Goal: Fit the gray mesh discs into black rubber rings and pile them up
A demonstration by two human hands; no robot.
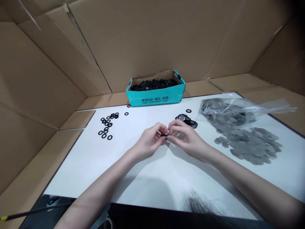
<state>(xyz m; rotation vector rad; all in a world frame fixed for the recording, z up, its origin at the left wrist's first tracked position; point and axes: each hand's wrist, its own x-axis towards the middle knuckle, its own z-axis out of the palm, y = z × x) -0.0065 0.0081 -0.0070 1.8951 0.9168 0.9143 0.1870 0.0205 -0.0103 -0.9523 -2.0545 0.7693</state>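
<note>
Cardboard walls point(162, 38) are set around a white table point(78, 167). At the right of the frame, grey discs point(256, 146) are heaped beside and inside a clear plastic bag point(269, 106). At upper centre, a teal cardboard box point(154, 99) is filled with black rings. Near the centre, the left hand point(150, 138) and right hand point(187, 136) are brought together, one small black ring point(165, 137) being pinched between their fingertips; whether a disc is seated in it cannot be told. Just beyond the right hand, a ring cluster point(190, 122) is gathered; at centre left, loose rings point(109, 125) are scattered. Two-handed fingertip work appears to be in hand; light, even pressure seems called for.
</note>
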